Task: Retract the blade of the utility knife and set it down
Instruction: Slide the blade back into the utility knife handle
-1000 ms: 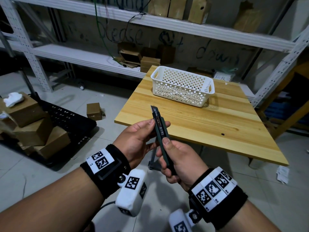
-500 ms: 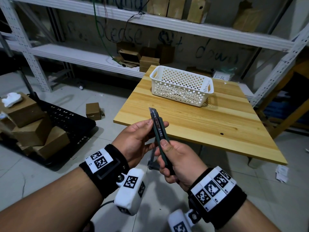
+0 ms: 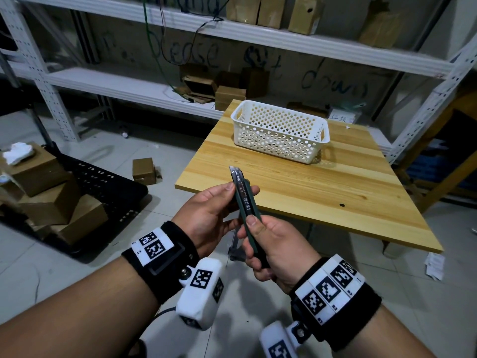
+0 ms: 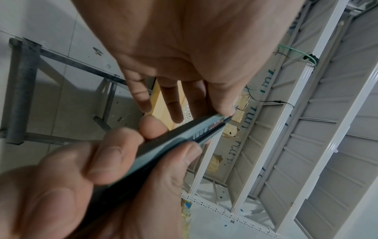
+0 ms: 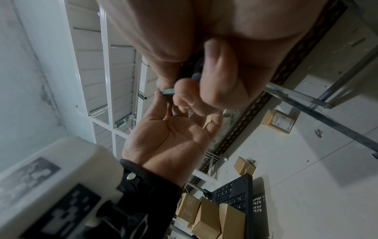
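Note:
The dark green utility knife (image 3: 246, 205) is held in the air just in front of the table's near edge, tip pointing up and away. A short silver blade end (image 3: 232, 169) shows at its tip. My right hand (image 3: 260, 241) grips the handle, thumb lying on top of the knife's body. My left hand (image 3: 232, 195) pinches the knife's front part, thumb on the left side and forefinger behind it. In the left wrist view the knife (image 4: 184, 135) runs from my right hand (image 4: 102, 169) up to my left thumb. The right wrist view shows only the knife's end (image 5: 166, 92) against my left thumb.
A wooden table (image 3: 322, 202) stands ahead with a white perforated basket (image 3: 278, 130) at its far side. A black cart with cardboard boxes (image 3: 51, 202) is on the left. A small box (image 3: 143, 170) lies on the tiled floor. White shelving runs along the back.
My right thumb has slid slightly back along the handle toward my wrist. Both hands and the knife have otherwise barely moved.

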### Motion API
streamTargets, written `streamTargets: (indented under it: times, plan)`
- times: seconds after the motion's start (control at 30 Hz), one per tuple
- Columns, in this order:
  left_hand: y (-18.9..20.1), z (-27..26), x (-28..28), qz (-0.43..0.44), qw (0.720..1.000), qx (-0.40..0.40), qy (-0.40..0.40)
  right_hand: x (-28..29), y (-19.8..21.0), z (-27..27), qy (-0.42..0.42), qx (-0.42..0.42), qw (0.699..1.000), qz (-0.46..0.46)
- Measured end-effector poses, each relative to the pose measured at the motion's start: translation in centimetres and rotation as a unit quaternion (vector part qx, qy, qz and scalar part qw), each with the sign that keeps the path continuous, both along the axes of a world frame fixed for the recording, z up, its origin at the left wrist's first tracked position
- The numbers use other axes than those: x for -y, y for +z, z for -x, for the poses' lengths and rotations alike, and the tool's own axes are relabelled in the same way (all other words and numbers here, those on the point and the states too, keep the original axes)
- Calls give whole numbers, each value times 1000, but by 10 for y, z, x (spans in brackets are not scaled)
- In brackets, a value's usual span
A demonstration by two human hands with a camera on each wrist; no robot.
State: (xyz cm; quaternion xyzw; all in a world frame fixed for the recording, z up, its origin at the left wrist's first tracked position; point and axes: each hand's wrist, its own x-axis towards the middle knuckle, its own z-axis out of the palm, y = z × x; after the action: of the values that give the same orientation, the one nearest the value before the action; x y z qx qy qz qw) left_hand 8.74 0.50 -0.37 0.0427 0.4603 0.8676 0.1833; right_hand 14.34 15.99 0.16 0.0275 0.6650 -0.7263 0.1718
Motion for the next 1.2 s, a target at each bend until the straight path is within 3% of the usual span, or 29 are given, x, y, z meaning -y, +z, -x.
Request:
streamTargets:
  times: [1.2]
  plan:
    - [2,-1,3,-18,1000,3,5,1,-1,0,15,-9,1000,9]
